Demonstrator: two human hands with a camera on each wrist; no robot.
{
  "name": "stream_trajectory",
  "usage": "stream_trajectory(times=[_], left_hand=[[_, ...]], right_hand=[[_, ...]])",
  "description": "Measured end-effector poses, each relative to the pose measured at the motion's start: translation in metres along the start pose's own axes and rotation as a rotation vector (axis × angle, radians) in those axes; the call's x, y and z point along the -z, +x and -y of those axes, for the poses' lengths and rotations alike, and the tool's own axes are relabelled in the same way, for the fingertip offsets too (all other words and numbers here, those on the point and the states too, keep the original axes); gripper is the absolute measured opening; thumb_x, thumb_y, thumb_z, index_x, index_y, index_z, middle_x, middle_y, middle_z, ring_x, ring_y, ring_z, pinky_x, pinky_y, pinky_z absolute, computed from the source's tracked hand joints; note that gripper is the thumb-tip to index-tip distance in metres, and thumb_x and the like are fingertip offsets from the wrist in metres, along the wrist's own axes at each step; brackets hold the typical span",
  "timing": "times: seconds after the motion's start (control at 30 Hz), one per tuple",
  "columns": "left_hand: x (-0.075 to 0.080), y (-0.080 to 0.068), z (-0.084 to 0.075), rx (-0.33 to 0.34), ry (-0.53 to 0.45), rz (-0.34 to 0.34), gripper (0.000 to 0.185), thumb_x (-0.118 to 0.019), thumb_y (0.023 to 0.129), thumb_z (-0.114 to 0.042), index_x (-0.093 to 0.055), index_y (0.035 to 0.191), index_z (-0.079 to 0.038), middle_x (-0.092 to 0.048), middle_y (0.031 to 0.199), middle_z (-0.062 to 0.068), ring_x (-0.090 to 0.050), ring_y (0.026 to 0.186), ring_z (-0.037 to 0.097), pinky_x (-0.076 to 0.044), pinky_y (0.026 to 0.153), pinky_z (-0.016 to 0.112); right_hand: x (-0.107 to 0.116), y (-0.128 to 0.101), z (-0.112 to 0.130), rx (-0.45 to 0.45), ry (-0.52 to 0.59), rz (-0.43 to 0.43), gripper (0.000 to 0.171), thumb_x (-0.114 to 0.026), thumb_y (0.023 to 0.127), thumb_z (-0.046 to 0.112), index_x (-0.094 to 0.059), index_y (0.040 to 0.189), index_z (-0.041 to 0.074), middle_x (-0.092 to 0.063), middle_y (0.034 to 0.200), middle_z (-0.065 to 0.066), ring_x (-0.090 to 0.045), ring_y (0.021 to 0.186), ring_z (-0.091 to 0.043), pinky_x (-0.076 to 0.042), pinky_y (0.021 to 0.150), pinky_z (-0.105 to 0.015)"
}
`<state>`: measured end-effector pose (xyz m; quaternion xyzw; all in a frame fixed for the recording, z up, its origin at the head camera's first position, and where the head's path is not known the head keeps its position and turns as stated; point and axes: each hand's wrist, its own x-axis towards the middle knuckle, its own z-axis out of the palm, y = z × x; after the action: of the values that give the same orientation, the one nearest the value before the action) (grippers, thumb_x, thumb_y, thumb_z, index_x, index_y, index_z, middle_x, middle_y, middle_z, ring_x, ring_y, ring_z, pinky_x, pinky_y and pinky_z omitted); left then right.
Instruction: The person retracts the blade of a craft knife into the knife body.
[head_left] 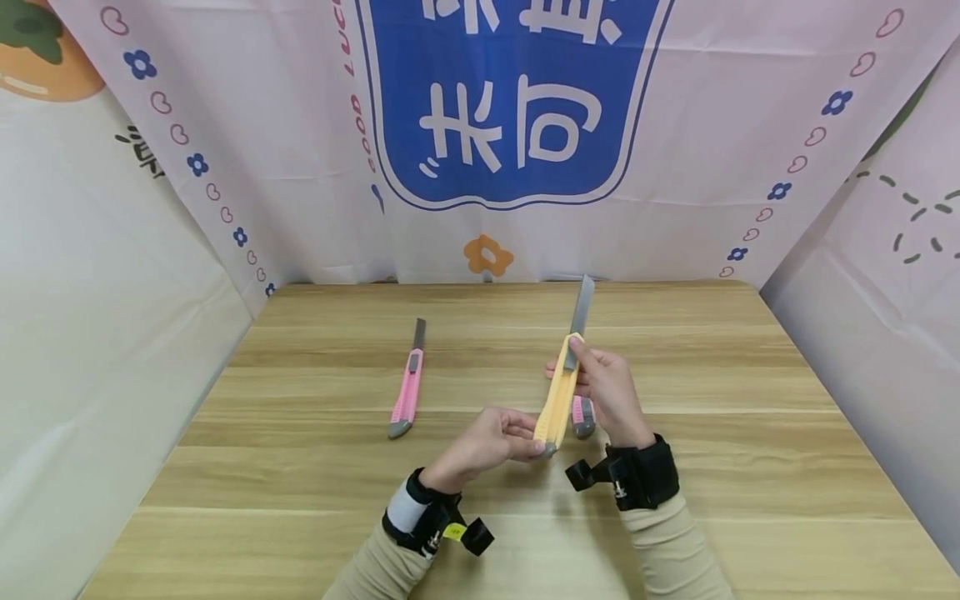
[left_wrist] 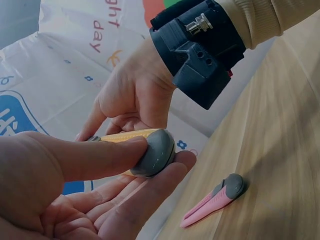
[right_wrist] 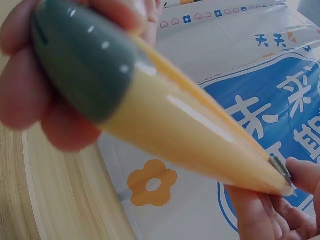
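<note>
A yellow utility knife (head_left: 558, 400) is held above the table between both hands, its steel blade (head_left: 582, 310) pushed out and pointing away from me. My left hand (head_left: 525, 440) pinches its grey end cap (left_wrist: 156, 152) between thumb and fingers. My right hand (head_left: 583, 360) grips the front of the handle where the blade comes out. In the right wrist view the yellow body (right_wrist: 190, 135) fills the frame, with the grey cap (right_wrist: 80, 60) close to the lens.
A pink utility knife (head_left: 407, 392) with a short blade out lies on the wooden table (head_left: 300, 483) to the left. A second pink knife (head_left: 582, 417) lies partly hidden under my right hand; it shows as the pink knife (left_wrist: 212, 200). Printed cloth walls (head_left: 225, 125) surround the table.
</note>
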<state>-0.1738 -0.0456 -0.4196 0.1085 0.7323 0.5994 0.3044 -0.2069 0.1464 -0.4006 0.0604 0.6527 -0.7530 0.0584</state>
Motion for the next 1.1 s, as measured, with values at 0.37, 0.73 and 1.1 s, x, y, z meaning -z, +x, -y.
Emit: stream_trajectory(times=[0.37, 0.73, 1.1], left_hand=[[0.0007, -0.0047, -0.0046, 0.003, 0.006, 0.032, 0.029, -0.065, 0.089, -0.006, -0.063, 0.115, 0.006, -0.071, 0.106, 0.024, -0.069, 0.082, 0.010, -0.060, 0.090, 0.045], [0.0021, -0.0060, -0.0047, -0.016, 0.003, 0.055, 0.029, -0.064, 0.088, -0.002, -0.062, 0.115, 0.008, -0.070, 0.106, 0.027, -0.070, 0.084, 0.013, -0.060, 0.089, 0.045], [0.0034, -0.0055, -0.0045, 0.007, 0.007, 0.052, 0.029, -0.065, 0.088, -0.002, -0.063, 0.115, 0.006, -0.071, 0.105, 0.024, -0.069, 0.081, 0.010, -0.060, 0.090, 0.046]], right_hand=[[-0.0033, -0.0029, 0.0039, 0.070, 0.015, -0.063, 0.043, -0.059, 0.096, 0.029, -0.061, 0.109, -0.013, -0.074, 0.066, 0.008, -0.074, 0.068, -0.008, -0.063, 0.065, -0.024], [-0.0044, -0.0034, 0.0037, 0.088, 0.023, -0.056, 0.041, -0.057, 0.097, 0.025, -0.060, 0.111, -0.014, -0.074, 0.066, 0.009, -0.074, 0.067, -0.008, -0.063, 0.065, -0.024], [-0.0038, -0.0035, 0.0040, 0.103, 0.040, -0.050, 0.042, -0.057, 0.097, 0.022, -0.058, 0.115, -0.015, -0.075, 0.067, 0.009, -0.074, 0.068, -0.008, -0.063, 0.066, -0.024]])
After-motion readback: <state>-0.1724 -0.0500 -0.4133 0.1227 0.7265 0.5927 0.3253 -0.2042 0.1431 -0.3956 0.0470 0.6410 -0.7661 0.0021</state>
